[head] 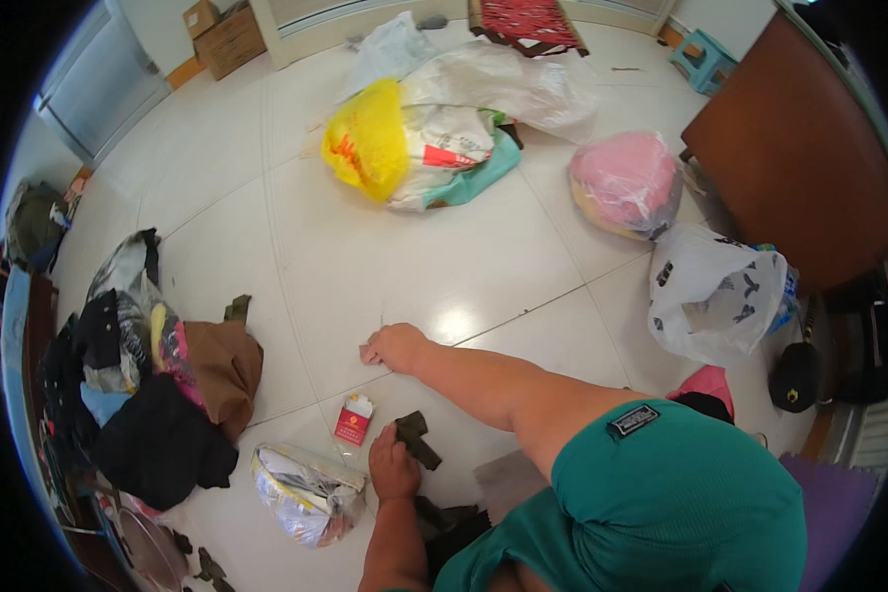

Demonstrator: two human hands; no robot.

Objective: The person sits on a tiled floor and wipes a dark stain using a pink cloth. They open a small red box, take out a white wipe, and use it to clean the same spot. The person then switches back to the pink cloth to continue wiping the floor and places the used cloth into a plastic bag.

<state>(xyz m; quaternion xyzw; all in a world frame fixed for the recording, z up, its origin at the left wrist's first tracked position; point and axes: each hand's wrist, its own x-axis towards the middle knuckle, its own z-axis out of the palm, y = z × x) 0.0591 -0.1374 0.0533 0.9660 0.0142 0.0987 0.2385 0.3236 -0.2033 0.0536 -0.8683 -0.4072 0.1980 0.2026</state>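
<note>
My left hand [394,465] is low in the middle of the view, its thumb and fingers against an olive-green cloth piece [419,442] that it appears to grip. Further forward, my right hand [397,347] reaches down to the tiled floor. A small pinkish-brown scrap [369,355] shows at its fingertips, which are partly hidden by the hand. Between the hands and to their left stands an open red and white cigarette packet [354,422]. More dark green and black cloth [451,529] lies beside my left forearm, partly covered by my body.
A clear plastic bag of items [311,492] sits left of my left hand. Heaped clothes [163,436] lie farther left. Ahead are a yellow bag [370,140] and white sacks [451,137]. To the right are a pink bundle [625,181], a white plastic bag [710,288] and a brown cabinet [799,163].
</note>
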